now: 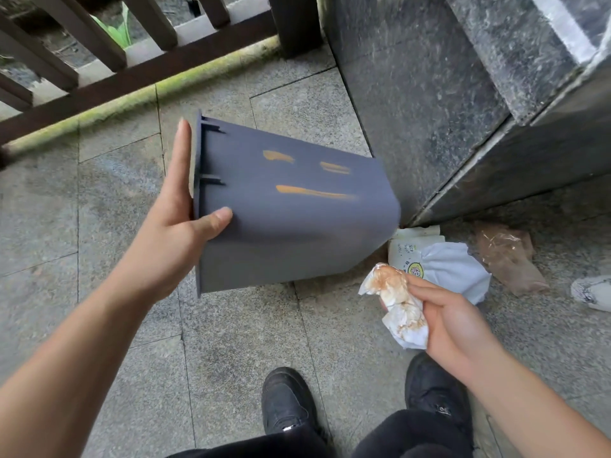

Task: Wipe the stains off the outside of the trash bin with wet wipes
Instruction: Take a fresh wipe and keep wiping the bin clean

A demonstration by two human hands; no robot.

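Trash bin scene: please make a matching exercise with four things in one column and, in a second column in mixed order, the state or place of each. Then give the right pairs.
Column 1
1. trash bin
2. used wipe
3. orange stains
4. wipes pack

Column 2
A. lies on the floor by the stone wall
B. tilted on its side, gripped at the rim by the left hand
C. crumpled and soiled brown, in the right hand
D. three streaks on the bin's outer side

Pairs: 1-B, 2-C, 3-D, 4-A

White shoe [593,292] cut off at right edge
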